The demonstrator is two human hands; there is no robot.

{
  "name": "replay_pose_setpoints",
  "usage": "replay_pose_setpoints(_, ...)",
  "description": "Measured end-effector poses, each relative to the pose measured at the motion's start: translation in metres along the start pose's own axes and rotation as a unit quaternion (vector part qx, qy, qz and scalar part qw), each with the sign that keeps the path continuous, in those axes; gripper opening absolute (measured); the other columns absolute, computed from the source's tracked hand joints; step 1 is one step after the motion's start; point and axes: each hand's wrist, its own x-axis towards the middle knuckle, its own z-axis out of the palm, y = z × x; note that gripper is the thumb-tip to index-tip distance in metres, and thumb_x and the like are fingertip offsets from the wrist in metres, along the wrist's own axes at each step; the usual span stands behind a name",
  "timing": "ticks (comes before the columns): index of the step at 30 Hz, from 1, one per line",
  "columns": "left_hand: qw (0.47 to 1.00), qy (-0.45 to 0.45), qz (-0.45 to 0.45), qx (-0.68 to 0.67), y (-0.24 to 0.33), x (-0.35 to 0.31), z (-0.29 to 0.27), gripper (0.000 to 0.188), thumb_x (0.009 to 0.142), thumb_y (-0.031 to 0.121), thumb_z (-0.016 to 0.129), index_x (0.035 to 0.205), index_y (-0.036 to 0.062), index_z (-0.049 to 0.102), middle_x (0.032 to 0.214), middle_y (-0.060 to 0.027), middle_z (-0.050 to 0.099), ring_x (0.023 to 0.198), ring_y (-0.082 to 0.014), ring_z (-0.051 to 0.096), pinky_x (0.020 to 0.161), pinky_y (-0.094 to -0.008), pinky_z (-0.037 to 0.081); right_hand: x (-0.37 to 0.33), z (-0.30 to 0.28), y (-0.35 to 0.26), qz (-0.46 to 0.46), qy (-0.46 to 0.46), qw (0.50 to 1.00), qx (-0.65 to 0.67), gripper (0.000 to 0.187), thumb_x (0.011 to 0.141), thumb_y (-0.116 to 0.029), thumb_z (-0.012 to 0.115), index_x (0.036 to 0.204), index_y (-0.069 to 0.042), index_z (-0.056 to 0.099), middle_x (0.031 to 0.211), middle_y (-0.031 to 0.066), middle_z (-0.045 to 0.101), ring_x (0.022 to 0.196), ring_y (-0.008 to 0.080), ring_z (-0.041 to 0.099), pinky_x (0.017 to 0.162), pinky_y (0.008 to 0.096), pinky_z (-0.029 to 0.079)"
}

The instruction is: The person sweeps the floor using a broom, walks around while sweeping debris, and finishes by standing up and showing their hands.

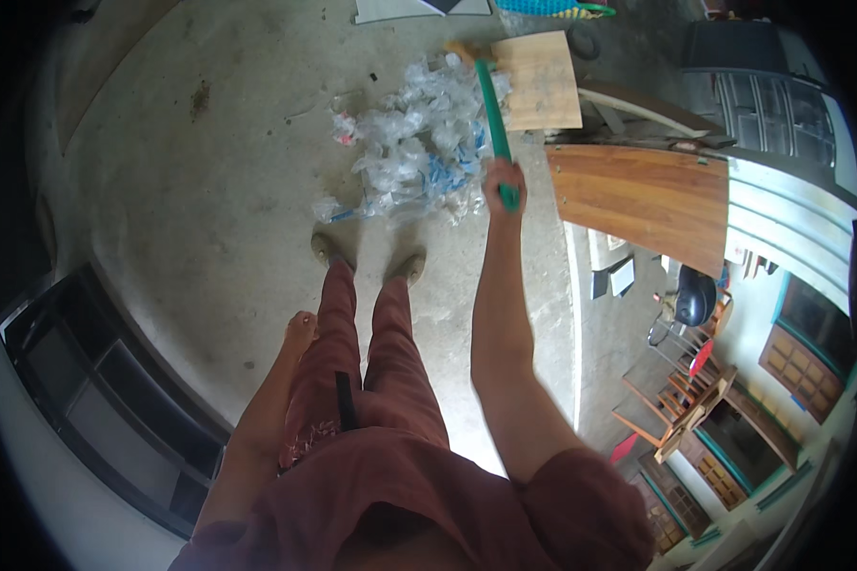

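Observation:
My right hand [505, 186] is stretched forward, its fingers wrapped round the green handle of a broom [494, 109]. The tan head of the broom lies at the far edge of a heap of crumpled clear plastic bags [414, 133], close to a plywood board. Some blue pieces and a bit of red show among the plastic. Low beside my left thigh hangs my left hand [301, 326], its fingers curled in; nothing shows in it, though part of it is turned from view. The heap lies on the concrete floor just ahead of my shoes.
The plywood board [541, 81] lies right of the heap, and a brown wooden panel [643, 200] is nearer. Farther right are wooden chairs [671, 400] and a dark rounded object [696, 295]. A dark-framed glass panel [105, 381] stands left. Grey concrete [209, 181] stretches left of the heap.

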Motion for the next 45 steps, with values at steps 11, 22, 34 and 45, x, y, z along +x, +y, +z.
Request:
replay_pose_setpoints(11, 0.989, -0.003, 0.109, 0.098, 0.034, 0.006, -0.007, 0.03, 0.08, 0.026, 0.046, 0.091, -0.0011, 0.053, 0.076, -0.0099, 0.058, 0.062, -0.0168, 0.059, 0.053, -0.0261, 0.049, -0.209, 0.022, 0.163, -0.017, 0.287, 0.845, -0.45, 0.022, 0.084, -0.033, 0.044, 0.091, -0.012, 0.039, 0.057, -0.0029, 0.034, 0.042, 0.0013, 0.031, 0.034, 0.0137, 0.028)
replay_pose_setpoints(22, 0.993, -0.009, 0.098, 0.063, 0.017, -0.006, 0.008, 0.028, 0.079, 0.026, 0.047, 0.09, 0.0013, 0.054, 0.075, -0.0079, 0.057, 0.059, -0.0154, 0.058, 0.056, -0.026, 0.049, -0.082, -0.052, 0.208, 0.24, 0.217, 0.704, -0.632, 0.058, 0.078, -0.019, 0.051, 0.127, -0.022, 0.02, 0.064, 0.0023, 0.042, 0.047, 0.0043, 0.037, 0.038, 0.018, 0.032)
replay_pose_setpoints(34, 0.997, 0.034, 0.063, 0.035, -0.009, -0.008, -0.014, 0.027, 0.079, 0.025, 0.046, 0.09, 0.001, 0.054, 0.075, -0.0091, 0.058, 0.057, -0.0167, 0.059, 0.054, -0.0264, 0.049, -0.158, -0.025, 0.148, 0.172, 0.327, 0.665, -0.649, 0.059, 0.08, -0.02, 0.049, 0.128, -0.024, 0.015, 0.062, 0.0029, 0.042, 0.043, 0.0065, 0.039, 0.037, 0.0195, 0.035)
replay_pose_setpoints(45, 0.997, 0.015, 0.071, 0.017, -0.002, -0.019, 0.0, 0.028, 0.079, 0.024, 0.048, 0.092, 0.0, 0.054, 0.073, -0.0086, 0.058, 0.056, -0.0154, 0.058, 0.054, -0.0274, 0.048, -0.248, 0.0, 0.199, 0.306, 0.353, 0.512, -0.721, 0.063, 0.076, -0.015, 0.048, 0.131, -0.021, 0.018, 0.062, 0.0002, 0.043, 0.045, 0.0064, 0.041, 0.038, 0.02, 0.036)
